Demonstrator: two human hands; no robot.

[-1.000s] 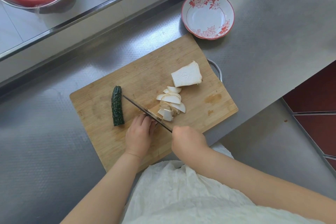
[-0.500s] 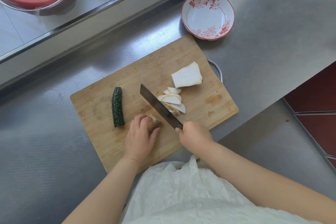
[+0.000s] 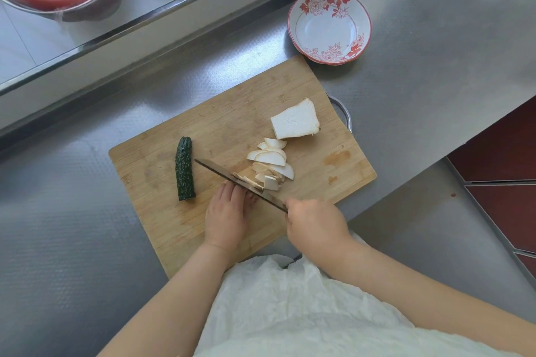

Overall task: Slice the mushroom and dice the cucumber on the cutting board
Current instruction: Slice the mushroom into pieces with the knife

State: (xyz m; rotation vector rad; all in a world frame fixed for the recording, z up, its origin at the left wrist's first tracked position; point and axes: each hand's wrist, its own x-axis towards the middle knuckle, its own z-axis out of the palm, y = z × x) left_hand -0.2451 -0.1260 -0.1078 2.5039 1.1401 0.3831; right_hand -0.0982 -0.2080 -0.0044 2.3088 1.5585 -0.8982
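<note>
The right hand (image 3: 314, 227) is closed around the handle of a knife (image 3: 236, 181), whose dark blade runs up and away to the left of that hand, edge down on the wooden cutting board (image 3: 220, 124), with a thin mushroom slice clinging to its flat side. Just left of the right hand, the left hand (image 3: 227, 216) lies on the board with its fingers curled forward against the near side of the blade; they seem to press down on the piece of mushroom being cut, but that piece is hidden under the fingers and the knife, so what the left hand holds cannot be told for sure. Beyond the blade, directly ahead of the right hand, sits a loose heap of mushroom slices (image 3: 271, 164), pale and overlapping. Farther ahead of the same hand, apart from the heap, lies a large uncut mushroom chunk (image 3: 294, 123) with its white cut face up. The cucumber (image 3: 184, 169), dark green, bumpy and whole, lies on the board to the left of the left hand, near the knife tip without touching it. Well beyond the right hand, off the board's far corner, a floral bowl (image 3: 329, 26) stands on the steel counter (image 3: 435, 66).
</note>
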